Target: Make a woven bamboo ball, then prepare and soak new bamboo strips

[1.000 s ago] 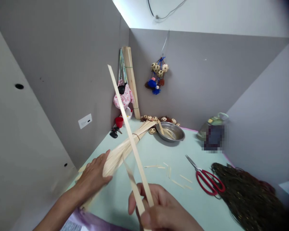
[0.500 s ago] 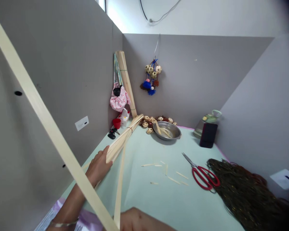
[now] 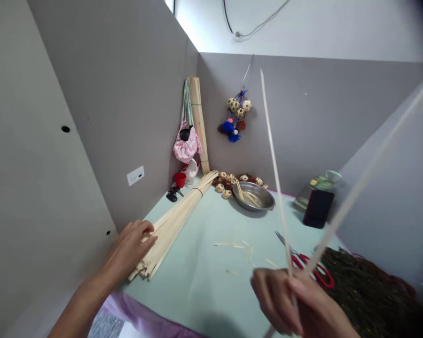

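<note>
Right hand swings pale strips over to the right; left hand eases off the bundle

Right hand (image 3: 289,298), five o'clock: fingers folded tight on pale strips (image 3: 356,192), thumb pressing them. Two lengths fan up and out, tips toward one and two o'clock, the outer one blurred. Two pieces or one bent piece: cannot tell.

Left hand (image 3: 132,244), eight o'clock: fingers loosely bent, thumb parted, nothing visibly clasped. Sits at the near end of the tied bundle (image 3: 178,216); whether it bears on it, cannot tell. Bundle lies on the tabletop (image 3: 197,281) at seven o'clock, far end pointing toward one.

Change: half a second ago the strips slanted across to ten o'clock, with the right hand mostly cut off at six. Now that hand is well in view and the strips stand on the other side. The left hand has loosened, so the bundle's near ends show.

Meaning, my read: the held strips are being handled apart from the bundle; the right hand has the active part, the left at most steadies.

Further out: slivers (image 3: 225,244) toward five o'clock; red-handled scissors (image 3: 296,255) at four, partly behind the right hand; dark fibre heap (image 3: 370,291) beyond; metal basin (image 3: 248,205) near centre, toward four.
</note>
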A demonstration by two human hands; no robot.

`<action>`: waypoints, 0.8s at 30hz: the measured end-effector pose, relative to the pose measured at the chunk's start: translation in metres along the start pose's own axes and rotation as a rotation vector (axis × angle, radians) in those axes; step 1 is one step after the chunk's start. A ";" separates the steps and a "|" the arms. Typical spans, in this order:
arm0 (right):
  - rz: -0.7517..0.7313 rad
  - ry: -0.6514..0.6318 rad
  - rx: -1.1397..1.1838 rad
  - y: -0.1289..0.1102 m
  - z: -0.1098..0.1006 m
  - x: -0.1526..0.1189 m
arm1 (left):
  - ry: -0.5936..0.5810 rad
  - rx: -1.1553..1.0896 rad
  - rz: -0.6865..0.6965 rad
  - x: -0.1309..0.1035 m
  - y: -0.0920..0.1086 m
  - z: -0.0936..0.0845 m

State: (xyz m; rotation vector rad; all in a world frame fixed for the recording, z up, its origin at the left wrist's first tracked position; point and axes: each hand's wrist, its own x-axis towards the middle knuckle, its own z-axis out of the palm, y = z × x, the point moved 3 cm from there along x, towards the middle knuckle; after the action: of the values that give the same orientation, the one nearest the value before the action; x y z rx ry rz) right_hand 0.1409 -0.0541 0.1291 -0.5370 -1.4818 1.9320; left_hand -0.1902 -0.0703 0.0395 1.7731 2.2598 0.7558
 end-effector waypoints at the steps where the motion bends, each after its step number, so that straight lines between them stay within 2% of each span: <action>1: -0.008 0.013 -0.017 0.007 0.002 0.009 | -0.019 0.011 0.002 -0.006 -0.002 -0.003; 6: 0.140 0.039 0.199 0.058 0.021 0.055 | -0.173 -0.073 -0.036 -0.027 -0.007 0.002; 8: 0.152 0.064 0.273 0.074 0.030 0.068 | -0.181 -0.162 -0.078 -0.028 -0.007 0.003; 12: 0.203 0.154 0.334 0.098 0.041 0.084 | -0.179 -0.490 -0.153 -0.028 -0.004 0.001; 14: 0.241 0.211 0.333 0.107 0.043 0.089 | -0.203 -0.656 -0.152 -0.028 0.000 0.000; 16: 0.262 0.257 0.323 0.114 0.043 0.095 | -0.242 -0.728 -0.140 -0.030 0.004 0.001; 19: 0.259 0.289 0.314 0.122 0.039 0.101 | -0.290 -0.645 -0.132 -0.034 0.004 0.002; 24: 0.296 0.301 0.306 0.130 0.035 0.104 | -0.292 -0.191 -0.152 -0.036 -0.013 0.000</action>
State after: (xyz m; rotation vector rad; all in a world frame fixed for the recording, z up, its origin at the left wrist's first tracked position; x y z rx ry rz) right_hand 0.0129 -0.0266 0.0210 -0.8977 -0.9378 2.1372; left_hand -0.1912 -0.1064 0.0275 1.4969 2.0290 0.6155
